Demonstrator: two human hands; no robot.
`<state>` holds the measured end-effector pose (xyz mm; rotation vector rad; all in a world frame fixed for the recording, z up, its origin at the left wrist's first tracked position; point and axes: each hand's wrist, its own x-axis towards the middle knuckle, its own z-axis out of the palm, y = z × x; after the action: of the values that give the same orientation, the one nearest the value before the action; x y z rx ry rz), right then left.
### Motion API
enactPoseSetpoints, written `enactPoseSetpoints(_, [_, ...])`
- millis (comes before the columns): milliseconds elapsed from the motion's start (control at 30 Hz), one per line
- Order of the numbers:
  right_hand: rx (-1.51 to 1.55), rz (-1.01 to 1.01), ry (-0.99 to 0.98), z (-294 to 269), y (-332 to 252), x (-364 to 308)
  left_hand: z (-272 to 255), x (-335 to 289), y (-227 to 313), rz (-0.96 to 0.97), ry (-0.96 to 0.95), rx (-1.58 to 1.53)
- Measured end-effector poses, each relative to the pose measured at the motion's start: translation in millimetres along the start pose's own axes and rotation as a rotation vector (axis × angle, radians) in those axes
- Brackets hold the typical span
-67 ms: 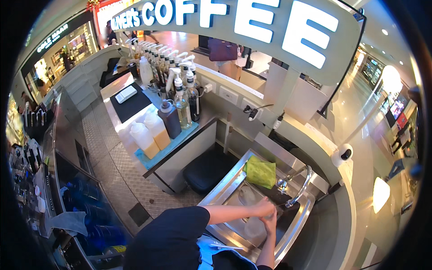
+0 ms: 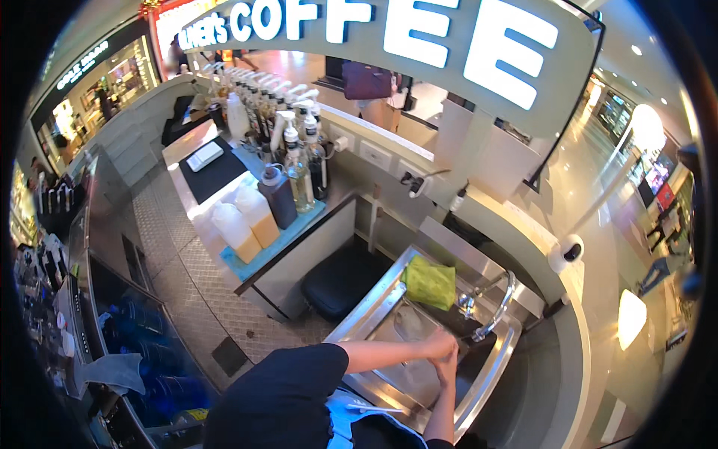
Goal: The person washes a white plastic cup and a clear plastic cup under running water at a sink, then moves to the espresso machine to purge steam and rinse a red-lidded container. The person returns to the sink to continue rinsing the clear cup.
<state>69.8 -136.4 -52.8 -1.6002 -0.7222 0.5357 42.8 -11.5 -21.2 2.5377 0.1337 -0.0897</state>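
Over the steel sink, my two hands are pressed together just left of the curved faucet. My left hand reaches across from the left, its fingers closed against my right hand. My right hand comes up from below, with its fingers bent and partly hidden behind the left. Whether anything lies between them I cannot make out. A clear, blurry shape, perhaps a container, sits in the basin below the hands. At the sink's far edge lies a crumpled green cloth.
Left of the sink, a black-seated stool stands beside a counter. On that counter are squeeze bottles on a blue mat, pump bottles and a white device on a black mat. A white camera sits on the curved ledge.
My hands have drawn closer together, the right one shifting slightly up against the left. The whole view has shifted a little.
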Motion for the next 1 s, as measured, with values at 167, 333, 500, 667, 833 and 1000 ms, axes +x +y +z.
enactPoseSetpoints(167, [-0.06, -0.068, 0.206, 18, 7, 15, 8, 17, -12, -0.146, -0.006, -0.432])
enactPoseSetpoints(333, [-0.313, -0.147, 0.271, 32, 9, 32, 2, 9, -28, -0.326, 0.317, -0.401])
enactPoseSetpoints(500, [-0.428, 0.255, 0.518, 37, 6, 53, -18, -6, -33, -0.385, 0.106, -1.014])
enactPoseSetpoints(667, [-0.388, 0.236, 0.392, 51, -13, 55, -27, -8, -35, -0.479, 0.1, -0.83])
enactPoseSetpoints(833, [-0.402, -0.095, 0.155, 30, -13, 25, -35, 0, -36, -0.56, 0.068, -0.882])
enactPoseSetpoints(1000, [-0.386, 0.02, 0.063, -2, 4, 16, -32, 8, -27, -0.216, 0.018, -0.545])
